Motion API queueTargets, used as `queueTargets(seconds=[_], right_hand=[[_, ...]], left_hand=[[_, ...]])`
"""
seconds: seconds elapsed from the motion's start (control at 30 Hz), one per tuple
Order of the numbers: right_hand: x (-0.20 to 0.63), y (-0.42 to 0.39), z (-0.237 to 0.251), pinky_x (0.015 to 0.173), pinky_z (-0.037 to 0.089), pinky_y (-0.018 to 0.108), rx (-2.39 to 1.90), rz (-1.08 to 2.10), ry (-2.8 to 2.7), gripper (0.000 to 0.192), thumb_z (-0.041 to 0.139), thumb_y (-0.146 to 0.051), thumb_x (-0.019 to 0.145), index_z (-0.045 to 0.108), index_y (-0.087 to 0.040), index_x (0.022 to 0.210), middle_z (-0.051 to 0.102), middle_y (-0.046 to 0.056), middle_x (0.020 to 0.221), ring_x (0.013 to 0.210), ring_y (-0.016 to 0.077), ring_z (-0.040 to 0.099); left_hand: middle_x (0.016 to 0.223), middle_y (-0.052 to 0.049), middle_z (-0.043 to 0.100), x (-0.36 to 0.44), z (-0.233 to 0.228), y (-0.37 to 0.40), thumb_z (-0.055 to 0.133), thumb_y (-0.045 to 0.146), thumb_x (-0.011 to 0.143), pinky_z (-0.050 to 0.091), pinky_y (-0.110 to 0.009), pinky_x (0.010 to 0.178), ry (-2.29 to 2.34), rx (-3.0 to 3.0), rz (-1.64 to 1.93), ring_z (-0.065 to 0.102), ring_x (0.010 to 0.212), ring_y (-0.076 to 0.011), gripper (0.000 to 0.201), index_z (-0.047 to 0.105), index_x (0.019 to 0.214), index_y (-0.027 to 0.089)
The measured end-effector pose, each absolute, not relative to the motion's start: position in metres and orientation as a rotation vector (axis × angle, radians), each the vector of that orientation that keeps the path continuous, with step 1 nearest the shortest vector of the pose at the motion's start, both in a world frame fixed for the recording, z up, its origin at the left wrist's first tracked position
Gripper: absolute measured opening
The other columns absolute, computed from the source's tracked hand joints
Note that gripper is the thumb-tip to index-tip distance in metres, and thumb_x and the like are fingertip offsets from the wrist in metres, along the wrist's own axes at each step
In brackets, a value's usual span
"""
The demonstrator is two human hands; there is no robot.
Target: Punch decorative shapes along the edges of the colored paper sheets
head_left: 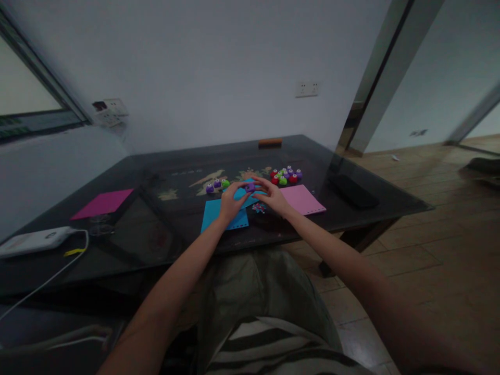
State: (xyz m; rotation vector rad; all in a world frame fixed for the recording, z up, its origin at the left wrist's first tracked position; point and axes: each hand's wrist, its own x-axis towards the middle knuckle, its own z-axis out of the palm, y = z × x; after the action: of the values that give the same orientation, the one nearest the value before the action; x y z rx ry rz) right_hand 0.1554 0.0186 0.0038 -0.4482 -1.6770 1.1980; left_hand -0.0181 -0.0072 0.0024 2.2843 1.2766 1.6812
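My left hand [231,202] and my right hand [272,196] meet over a blue paper sheet [219,214] on the dark glass table [164,245]. Between their fingertips sits a small purple paper punch [250,186] with a blue sheet in it; both hands touch it. Tiny paper bits [258,208] lie just below my right hand. A light pink sheet [301,199] with holes along its near edge lies to the right.
A cluster of red, green and purple punches [286,176] stands behind the pink sheet; three more punches [217,184] sit to the left. A magenta sheet [103,203], a white device [34,240] with a cable, and a black box [352,190] rest on the table.
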Motion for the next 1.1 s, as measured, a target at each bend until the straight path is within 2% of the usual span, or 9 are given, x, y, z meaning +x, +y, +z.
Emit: queueTargets(seconds=[0.13, 0.33, 0.47, 0.57, 0.73, 0.9, 1.1], right_hand=[[0.157, 0.015, 0.005, 0.079, 0.054, 0.032, -0.448, 0.889, -1.855, 0.042, 0.061, -0.028, 0.078, 0.055, -0.026, 0.119, 0.053, 0.007, 0.122, 0.104, 0.0203, 0.057], [0.156, 0.016, 0.003, 0.074, 0.055, 0.032, -0.495, 0.702, -1.898, 0.031, 0.064, -0.033, 0.076, 0.059, -0.021, 0.104, 0.056, 0.007, 0.109, 0.091, 0.019, 0.06], [0.155, 0.017, 0.004, 0.067, 0.055, 0.03, -0.608, 0.72, -1.83, 0.034, 0.069, -0.036, 0.071, 0.058, -0.02, 0.099, 0.06, 0.006, 0.099, 0.079, 0.0171, 0.062], [0.155, 0.018, 0.004, 0.065, 0.054, 0.029, -0.692, 0.719, -1.769, 0.037, 0.071, -0.038, 0.068, 0.058, -0.019, 0.097, 0.063, 0.005, 0.094, 0.076, 0.0172, 0.063], [0.155, 0.021, 0.002, 0.066, 0.054, 0.03, -0.697, 0.763, -1.732, 0.042, 0.07, -0.042, 0.068, 0.057, -0.019, 0.1, 0.064, 0.006, 0.096, 0.08, 0.0189, 0.063], [0.155, 0.021, 0.001, 0.066, 0.053, 0.03, -0.7, 0.802, -1.714, 0.043, 0.071, -0.04, 0.067, 0.059, -0.018, 0.102, 0.065, 0.006, 0.096, 0.078, 0.0187, 0.063], [0.155, 0.022, 0.001, 0.069, 0.053, 0.031, -0.699, 0.757, -1.757, 0.045, 0.066, -0.039, 0.072, 0.06, -0.018, 0.111, 0.063, 0.009, 0.108, 0.084, 0.0199, 0.062]], left_hand=[[0.094, -0.007, 0.069, -0.018, 0.003, -0.008, 0.065, 0.032, 0.077, 0.046, -0.034, 0.084, 1.266, 2.081, 1.66, 0.063, 0.088, -0.0202, 0.024, 0.066, 0.098, 0.02], [0.09, -0.007, 0.071, -0.016, 0.005, -0.007, 0.07, 0.032, 0.072, 0.047, -0.033, 0.083, 1.111, 1.772, 1.54, 0.064, 0.086, -0.0206, 0.023, 0.07, 0.09, 0.018], [0.082, -0.006, 0.07, -0.019, 0.003, -0.001, 0.066, 0.037, 0.075, 0.049, -0.032, 0.078, 1.011, 1.454, 1.56, 0.065, 0.078, -0.018, 0.025, 0.071, 0.088, 0.016], [0.077, -0.006, 0.069, -0.022, 0.001, 0.003, 0.073, 0.033, 0.068, 0.05, -0.031, 0.077, 0.935, 1.205, 1.578, 0.064, 0.071, -0.015, 0.025, 0.07, 0.084, 0.014], [0.069, -0.003, 0.066, -0.023, 0.001, 0.004, 0.078, 0.026, 0.062, 0.049, -0.028, 0.073, 0.883, 1.042, 1.6, 0.061, 0.066, -0.0114, 0.021, 0.068, 0.074, 0.013], [0.075, -0.005, 0.067, -0.022, 0.003, 0.001, 0.077, 0.027, 0.063, 0.049, -0.028, 0.073, 0.872, 1.083, 1.588, 0.062, 0.073, -0.0135, 0.019, 0.068, 0.074, 0.014], [0.071, -0.003, 0.065, -0.021, 0.005, 0.0, 0.077, 0.027, 0.062, 0.048, -0.028, 0.075, 0.916, 1.109, 1.604, 0.059, 0.068, -0.0115, 0.018, 0.068, 0.07, 0.013]])
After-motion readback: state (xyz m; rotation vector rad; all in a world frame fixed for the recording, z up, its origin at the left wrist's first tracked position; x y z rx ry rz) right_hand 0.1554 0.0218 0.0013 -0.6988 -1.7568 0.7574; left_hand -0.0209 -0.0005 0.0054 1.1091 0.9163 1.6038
